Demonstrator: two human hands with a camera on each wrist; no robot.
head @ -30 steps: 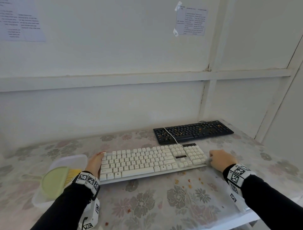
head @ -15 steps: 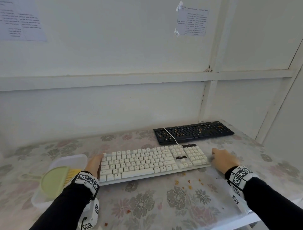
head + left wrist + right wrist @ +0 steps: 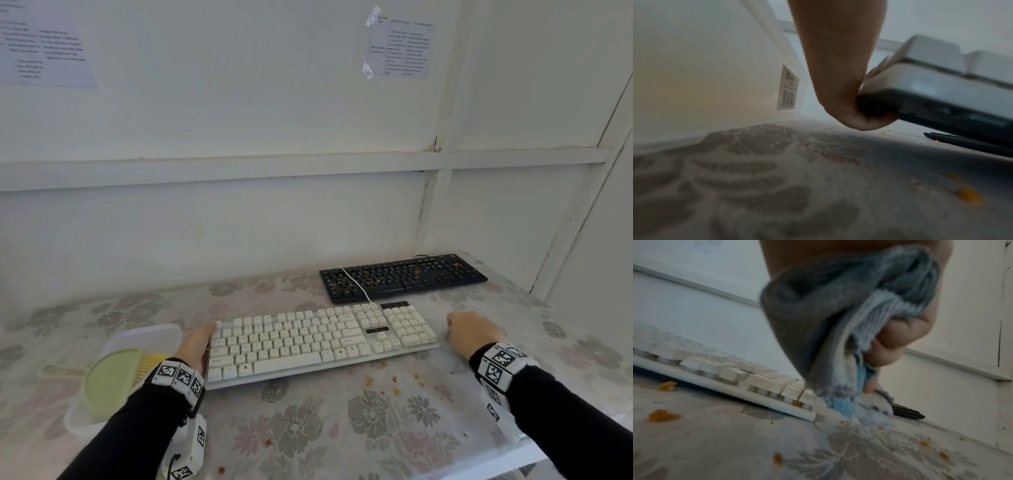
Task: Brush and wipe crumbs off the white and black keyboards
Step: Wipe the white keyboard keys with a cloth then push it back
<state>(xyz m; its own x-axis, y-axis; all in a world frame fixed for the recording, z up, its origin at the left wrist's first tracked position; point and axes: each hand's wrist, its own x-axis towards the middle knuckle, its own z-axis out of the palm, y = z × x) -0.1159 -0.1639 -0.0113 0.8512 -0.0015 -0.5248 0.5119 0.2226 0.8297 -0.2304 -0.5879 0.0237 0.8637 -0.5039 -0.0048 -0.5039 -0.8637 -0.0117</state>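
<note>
The white keyboard (image 3: 318,339) lies across the middle of the flowered table, and my left hand (image 3: 197,344) grips its left end. In the left wrist view the fingers (image 3: 838,73) curl under that end of the white keyboard (image 3: 941,81), which sits a little off the table. My right hand (image 3: 472,334) is just right of the keyboard's right end, clenched round a bunched grey and blue cloth (image 3: 838,305) that hangs down to the table. The black keyboard (image 3: 404,275), speckled with orange crumbs, lies behind at the right.
Orange crumbs (image 3: 394,380) dot the tablecloth in front of the white keyboard. A clear plastic container (image 3: 137,339) holding a green dustpan and brush (image 3: 109,380) stands at the left. A white cable (image 3: 352,282) crosses the black keyboard. The table's front edge (image 3: 513,455) is near my right forearm.
My right hand with the cloth has drawn slightly right, off the white keyboard's right end. The left hand keeps its hold on the left end.
</note>
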